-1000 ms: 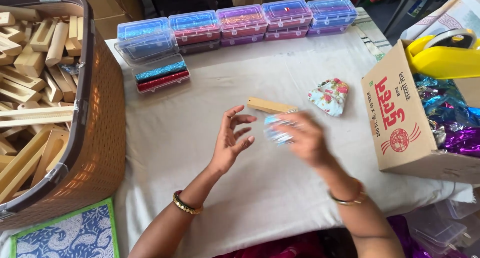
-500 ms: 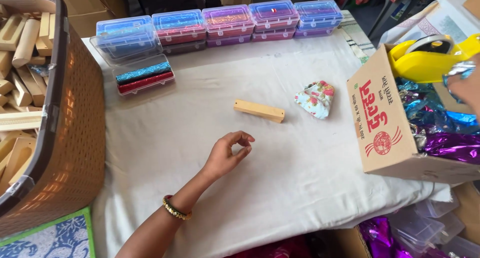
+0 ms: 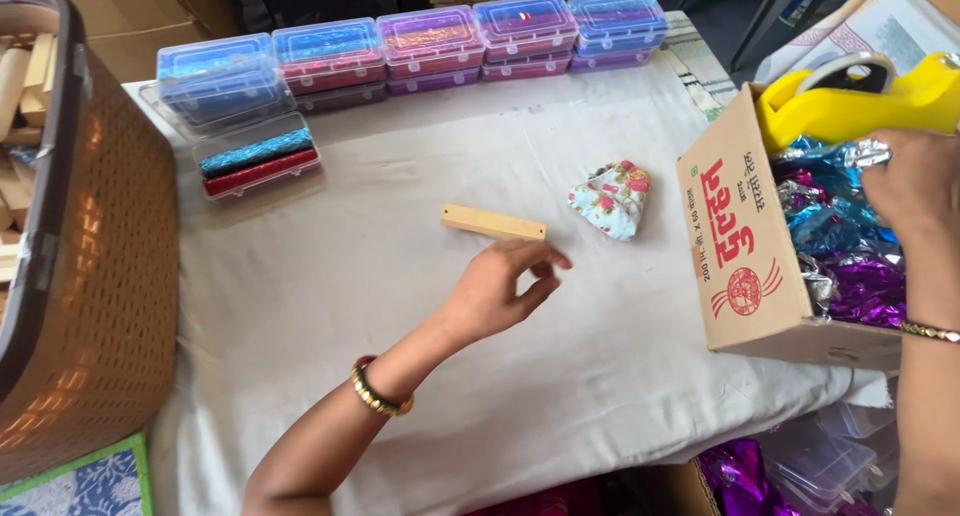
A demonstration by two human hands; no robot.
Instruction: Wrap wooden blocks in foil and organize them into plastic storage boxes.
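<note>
Two hands were in view. Left hand (image 3: 497, 294) hovered over the tabletop (image 3: 330, 306), grip loosely curled & holding nothing, fingertips just short of the wooden block (image 3: 494, 221). Right hand (image 3: 912, 188) was inside the cardboard box (image 3: 745, 246), grip down among shiny foil sheets (image 3: 830, 231); whether it had pinched one, can't tell.

Block probably light, stiff, dry, not slippery; best taken across its long sides near mid. Foil prob. very light, crinkly, tears easily, so pinch an edge gently.

Box beside right grip: brown, red print & round emblem on the side. Yellow tape dispenser (image 3: 860, 101) sat on top. Beyond left grip, a small floral pouch (image 3: 612, 198); further off, a row of clear lidded cases (image 3: 420, 41) w/ blue, pink, purple contents. Woven basket (image 3: 95, 266) far to left.
</note>
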